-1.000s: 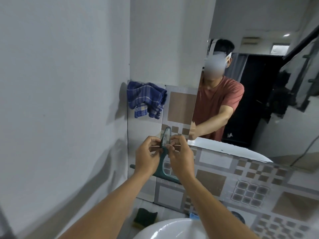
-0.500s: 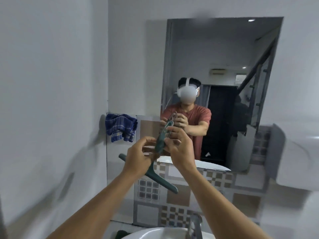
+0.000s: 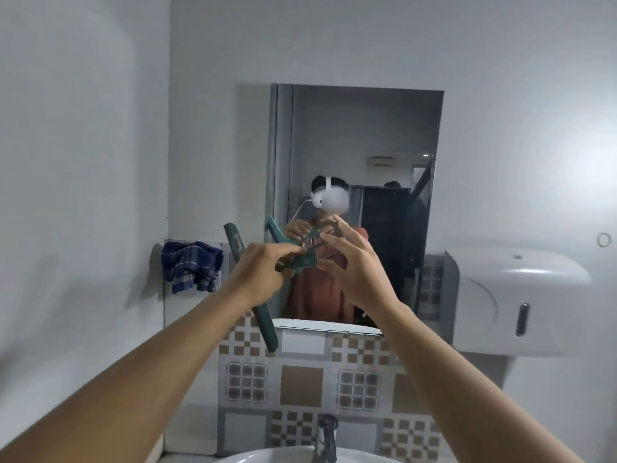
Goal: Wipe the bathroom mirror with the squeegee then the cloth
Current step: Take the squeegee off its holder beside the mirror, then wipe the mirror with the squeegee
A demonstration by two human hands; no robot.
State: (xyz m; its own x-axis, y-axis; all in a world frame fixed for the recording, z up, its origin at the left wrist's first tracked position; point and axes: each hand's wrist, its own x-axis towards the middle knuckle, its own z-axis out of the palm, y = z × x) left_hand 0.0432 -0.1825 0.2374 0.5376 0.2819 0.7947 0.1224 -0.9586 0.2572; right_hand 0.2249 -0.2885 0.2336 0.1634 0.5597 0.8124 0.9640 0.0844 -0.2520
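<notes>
The bathroom mirror (image 3: 364,138) hangs on the white wall straight ahead and reflects me. In front of its lower left part I hold a dark green squeegee (image 3: 265,320). Its blade runs steeply from upper left to lower right. My left hand (image 3: 258,274) is closed around its handle. My right hand (image 3: 352,270) is just right of the handle's end, fingers spread, thumb close to the tip; I cannot tell if it touches. A blue checked cloth (image 3: 190,265) hangs crumpled on the wall left of the mirror, untouched.
A white wall dispenser (image 3: 514,295) sticks out right of the mirror. Patterned brown and grey tiles (image 3: 302,380) cover the wall below. A metal tap (image 3: 325,436) and the white basin rim (image 3: 267,456) are at the bottom. The left side wall (image 3: 83,195) is close.
The view has swung up and right onto the mirror. Both hands rose with the squeegee, its blade turned steeper. My right hand's fingers loosened from the handle and spread.
</notes>
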